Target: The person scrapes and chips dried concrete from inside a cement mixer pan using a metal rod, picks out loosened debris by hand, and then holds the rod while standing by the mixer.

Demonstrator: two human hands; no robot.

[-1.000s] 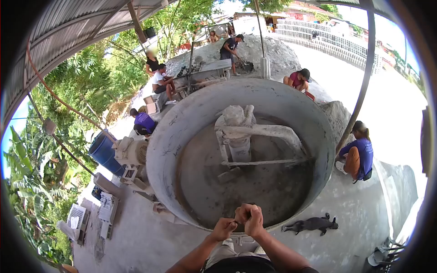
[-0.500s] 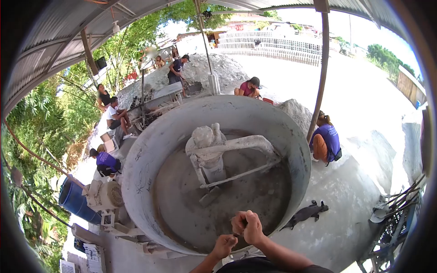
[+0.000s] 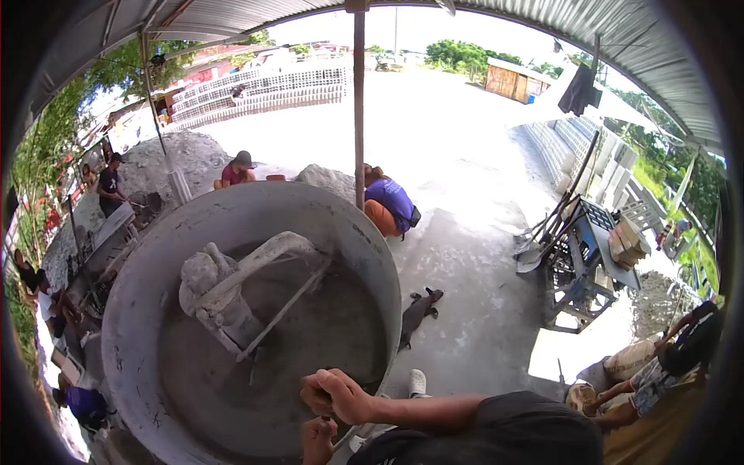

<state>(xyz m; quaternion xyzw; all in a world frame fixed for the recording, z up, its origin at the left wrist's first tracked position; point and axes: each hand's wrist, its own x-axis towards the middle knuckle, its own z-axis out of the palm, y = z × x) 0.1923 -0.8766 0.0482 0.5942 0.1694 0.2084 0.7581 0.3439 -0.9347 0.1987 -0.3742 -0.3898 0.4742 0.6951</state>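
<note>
My right hand is closed, fingers curled, above the near rim of a large round mixer pan. Just below it, my left hand is also closed, with its thumb side up. What either hand holds, if anything, is too small to make out. Inside the pan stands a grey mixing arm frame, coated in dried powder or cement. Dark, damp-looking residue covers the pan floor.
A dark animal lies on the concrete right of the pan. A person in purple crouches by the wooden post. Shovels lean on a metal stand. Other people are at the left and lower right.
The view has swung right, so the pan now appears farther left and the shovels and stand have come fully into view. Both hands stay closed and close together.
</note>
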